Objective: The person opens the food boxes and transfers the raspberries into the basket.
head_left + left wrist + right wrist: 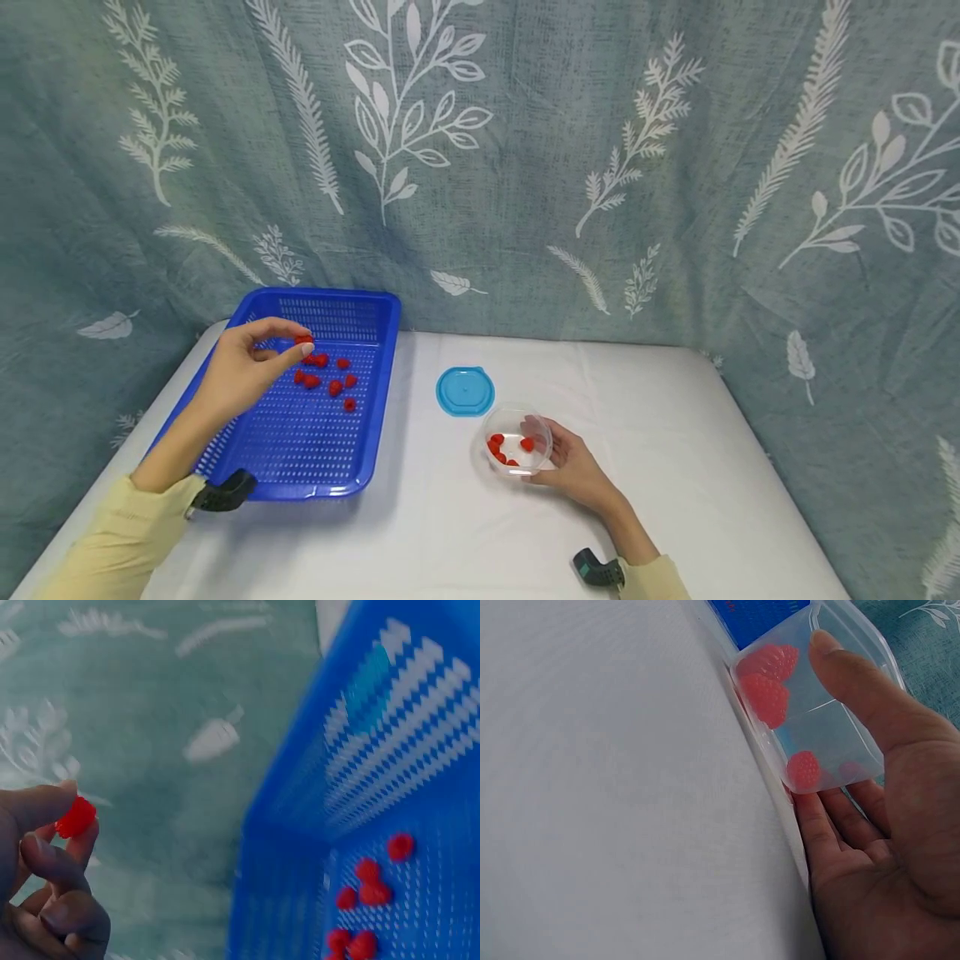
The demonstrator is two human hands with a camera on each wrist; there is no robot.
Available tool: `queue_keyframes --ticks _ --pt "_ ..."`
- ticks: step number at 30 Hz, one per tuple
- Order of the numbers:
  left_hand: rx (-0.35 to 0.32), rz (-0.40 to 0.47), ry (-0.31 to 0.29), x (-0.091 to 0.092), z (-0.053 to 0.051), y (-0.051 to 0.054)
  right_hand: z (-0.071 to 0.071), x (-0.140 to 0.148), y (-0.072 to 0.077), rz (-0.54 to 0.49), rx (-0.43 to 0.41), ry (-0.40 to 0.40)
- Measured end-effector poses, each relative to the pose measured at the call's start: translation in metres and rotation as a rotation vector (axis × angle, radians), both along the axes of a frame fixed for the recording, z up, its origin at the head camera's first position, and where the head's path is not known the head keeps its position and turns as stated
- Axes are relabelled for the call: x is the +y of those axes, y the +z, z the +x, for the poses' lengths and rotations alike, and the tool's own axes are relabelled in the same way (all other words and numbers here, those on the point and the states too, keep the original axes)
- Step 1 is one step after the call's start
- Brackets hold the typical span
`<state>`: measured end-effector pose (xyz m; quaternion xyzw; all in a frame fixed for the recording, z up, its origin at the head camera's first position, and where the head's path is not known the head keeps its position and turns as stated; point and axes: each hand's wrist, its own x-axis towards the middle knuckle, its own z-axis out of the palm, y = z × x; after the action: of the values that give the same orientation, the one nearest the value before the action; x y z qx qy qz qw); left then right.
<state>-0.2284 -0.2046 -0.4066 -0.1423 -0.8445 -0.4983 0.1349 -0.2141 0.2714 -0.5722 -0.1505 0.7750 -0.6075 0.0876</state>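
Green cloth (517,167) with white leaves hangs behind a white table (637,400). On the person's left sits a big blue basket (300,442) full of little holes. Some red berries (335,387) lie on its floor.

The left hand (240,371) pinches one red berry (77,818). From the head, that berry looks close to the ones in the basket. The left wrist view shows more: the berry is up off the basket floor, held between the thumb and a finger, with the other fingers bent, and green cloth behind it.

The right hand (573,467) grips a clear cup (513,421) by its side. A few berries are in the cup. The right wrist view shows the thumb on one side of the cup and the fingertips on another, and the bumpy skin of the berries through its wall.

Only the head view shows both hands together. There, a blue lid (465,392) lies flat on the table, between the basket and the cup and a little farther back than the cup.
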Motion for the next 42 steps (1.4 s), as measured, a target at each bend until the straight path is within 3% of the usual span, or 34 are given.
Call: queue_keyframes --ticks 6,12,20,26,31,35,42 --pt "0.055 -0.129 -0.002 -0.017 -0.047 -0.028 -0.001 0.001 -0.001 -0.005 -0.024 -0.01" --pt "0.037 -0.278 0.123 -0.032 -0.072 -0.054 -0.001 0.0 0.0 -0.003 -0.037 -0.015" --pt "-0.203 -0.236 0.162 -0.044 -0.092 -0.081 -0.001 0.001 0.0 -0.015 -0.029 -0.003" --pt "-0.297 -0.207 0.124 -0.049 -0.1 -0.096 0.0 0.001 -0.001 0.004 -0.036 -0.015" --pt "-0.374 -0.174 0.098 -0.049 -0.099 -0.105 0.0 0.001 -0.001 -0.002 -0.03 -0.013" --pt "-0.399 -0.14 0.115 -0.048 -0.098 -0.109 0.0 0.002 -0.002 -0.003 -0.021 -0.016" --pt "-0.401 -0.197 0.125 -0.045 -0.096 -0.111 -0.001 0.002 -0.001 0.016 -0.023 -0.014"
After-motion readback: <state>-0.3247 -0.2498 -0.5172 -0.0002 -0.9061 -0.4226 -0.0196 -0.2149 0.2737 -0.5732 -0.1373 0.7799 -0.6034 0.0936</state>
